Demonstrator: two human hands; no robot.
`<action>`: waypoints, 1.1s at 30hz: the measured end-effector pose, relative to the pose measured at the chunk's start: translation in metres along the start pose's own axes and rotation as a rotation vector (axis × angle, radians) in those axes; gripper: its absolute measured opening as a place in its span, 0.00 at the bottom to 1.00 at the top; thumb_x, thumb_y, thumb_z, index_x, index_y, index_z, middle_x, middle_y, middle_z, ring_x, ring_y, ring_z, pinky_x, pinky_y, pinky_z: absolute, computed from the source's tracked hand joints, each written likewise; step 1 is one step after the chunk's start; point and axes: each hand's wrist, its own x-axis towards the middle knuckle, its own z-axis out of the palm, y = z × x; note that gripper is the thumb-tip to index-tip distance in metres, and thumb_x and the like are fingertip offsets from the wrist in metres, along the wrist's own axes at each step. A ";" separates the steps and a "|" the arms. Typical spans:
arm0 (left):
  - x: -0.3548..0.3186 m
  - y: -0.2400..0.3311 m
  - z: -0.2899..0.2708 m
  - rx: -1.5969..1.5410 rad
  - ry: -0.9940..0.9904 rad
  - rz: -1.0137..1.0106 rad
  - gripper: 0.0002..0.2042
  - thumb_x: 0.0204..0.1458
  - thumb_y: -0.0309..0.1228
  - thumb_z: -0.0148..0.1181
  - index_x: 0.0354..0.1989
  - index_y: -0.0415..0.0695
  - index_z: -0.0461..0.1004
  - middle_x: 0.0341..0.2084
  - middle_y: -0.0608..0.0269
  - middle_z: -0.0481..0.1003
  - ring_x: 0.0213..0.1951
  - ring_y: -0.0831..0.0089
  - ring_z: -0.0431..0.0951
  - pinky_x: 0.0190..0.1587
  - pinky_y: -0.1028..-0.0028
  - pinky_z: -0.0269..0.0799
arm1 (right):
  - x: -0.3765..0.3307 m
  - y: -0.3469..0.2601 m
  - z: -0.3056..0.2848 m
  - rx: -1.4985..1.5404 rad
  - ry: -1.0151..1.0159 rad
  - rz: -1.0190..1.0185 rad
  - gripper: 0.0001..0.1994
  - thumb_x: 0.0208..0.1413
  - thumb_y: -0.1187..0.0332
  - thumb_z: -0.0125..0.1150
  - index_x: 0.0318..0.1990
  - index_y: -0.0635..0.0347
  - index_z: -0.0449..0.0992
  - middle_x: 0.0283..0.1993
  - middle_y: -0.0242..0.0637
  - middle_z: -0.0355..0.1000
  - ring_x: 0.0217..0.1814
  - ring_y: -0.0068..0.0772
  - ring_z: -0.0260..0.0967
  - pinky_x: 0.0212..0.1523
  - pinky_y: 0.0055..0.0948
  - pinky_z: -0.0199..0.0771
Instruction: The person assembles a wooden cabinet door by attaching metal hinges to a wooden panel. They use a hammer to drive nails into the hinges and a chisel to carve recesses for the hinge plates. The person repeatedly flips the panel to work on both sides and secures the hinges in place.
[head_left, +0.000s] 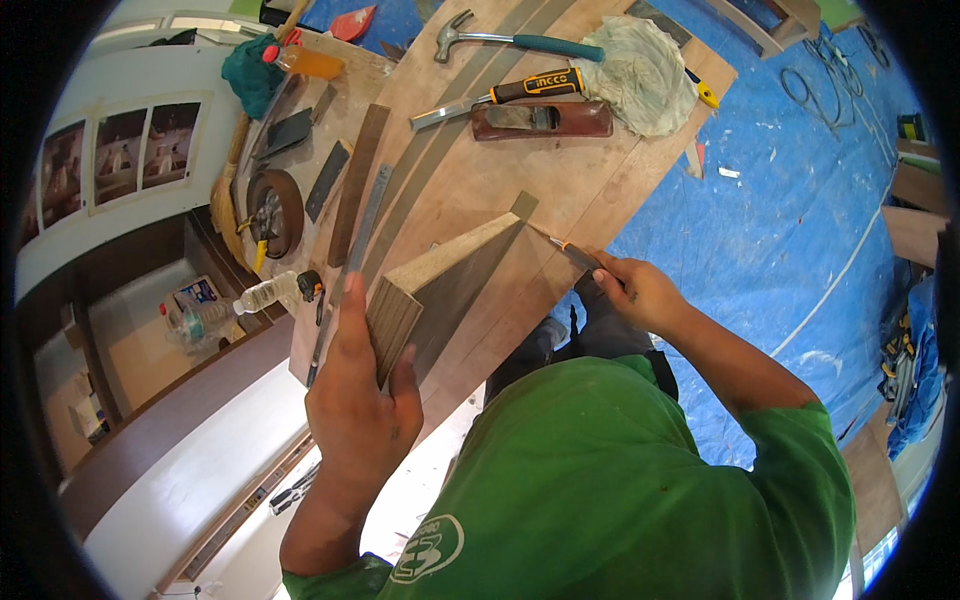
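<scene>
My left hand (358,395) grips the near end of a thick laminated board block (440,285), held tilted on edge on the plywood worktop (500,190). The block has a pale particle core and dark wood-grain faces. My right hand (640,292) holds a small utility knife (572,252) with an orange and dark body. Its tip points at the block's far upper corner, close to a strip of dark edge banding (523,205) sticking up there.
On the worktop lie a claw hammer (500,40), a chisel with a black and yellow handle (505,95), a brown hand plane (540,120), a crumpled cloth (640,70), a long metal ruler (350,260) and dark laminate strips (358,180). A plastic bottle (225,310) lies at left. Blue tarp (800,220) covers the floor.
</scene>
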 end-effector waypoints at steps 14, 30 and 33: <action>-0.003 0.011 0.000 0.051 -0.022 -0.037 0.44 0.48 0.18 0.66 0.76 0.35 0.53 0.60 0.36 0.74 0.52 0.42 0.82 0.52 0.59 0.79 | 0.008 -0.004 0.011 0.213 -0.060 -0.115 0.24 0.73 0.63 0.49 0.73 0.60 0.62 0.58 0.58 0.72 0.60 0.53 0.72 0.62 0.42 0.70; -0.004 0.009 0.004 0.026 -0.011 -0.029 0.44 0.47 0.17 0.66 0.75 0.35 0.53 0.58 0.34 0.75 0.51 0.42 0.83 0.50 0.59 0.81 | 0.040 -0.011 0.012 0.240 -0.056 -0.150 0.21 0.73 0.64 0.48 0.68 0.60 0.70 0.51 0.56 0.76 0.52 0.55 0.76 0.56 0.44 0.74; -0.004 0.011 0.004 0.037 -0.001 -0.020 0.44 0.47 0.16 0.66 0.75 0.35 0.53 0.57 0.34 0.75 0.50 0.42 0.83 0.50 0.59 0.81 | 0.040 -0.017 0.006 0.250 -0.094 -0.097 0.20 0.72 0.63 0.48 0.67 0.59 0.71 0.50 0.55 0.77 0.51 0.53 0.76 0.55 0.43 0.74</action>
